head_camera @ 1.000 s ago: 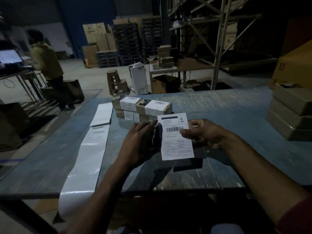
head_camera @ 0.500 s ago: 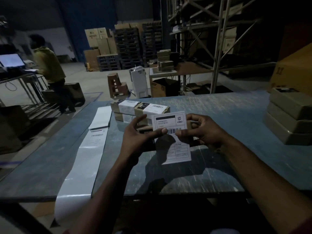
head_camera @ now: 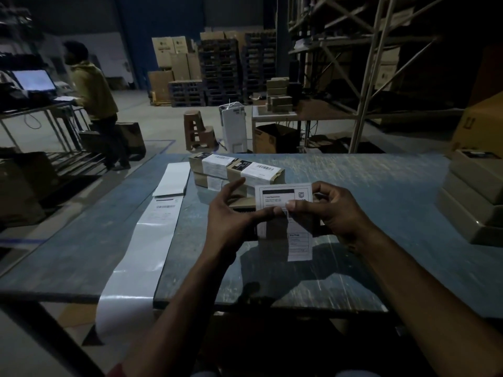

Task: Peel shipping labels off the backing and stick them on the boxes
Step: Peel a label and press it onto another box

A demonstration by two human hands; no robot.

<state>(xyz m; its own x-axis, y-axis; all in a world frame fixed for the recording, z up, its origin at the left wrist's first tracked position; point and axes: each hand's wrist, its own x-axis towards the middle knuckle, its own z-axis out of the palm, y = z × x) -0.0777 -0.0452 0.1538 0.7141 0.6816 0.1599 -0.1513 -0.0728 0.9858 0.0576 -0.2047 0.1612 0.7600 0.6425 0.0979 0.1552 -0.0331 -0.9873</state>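
Left hand (head_camera: pixel 231 221) and right hand (head_camera: pixel 334 213) pinch shipping label (head_camera: pixel 285 198) over small box (head_camera: pixel 245 204) (partly hidden); labelled boxes (head_camera: pixel 236 170) stacked farther on table (head_camera: pixel 381 191).

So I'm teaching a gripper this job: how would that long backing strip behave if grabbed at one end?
Probably floppy: the backing strip droops over the table edge. Likely slippery, since its bare part looks glossy. Likely light and apt to slide.

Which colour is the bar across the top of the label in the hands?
Black, on the white label; head view.
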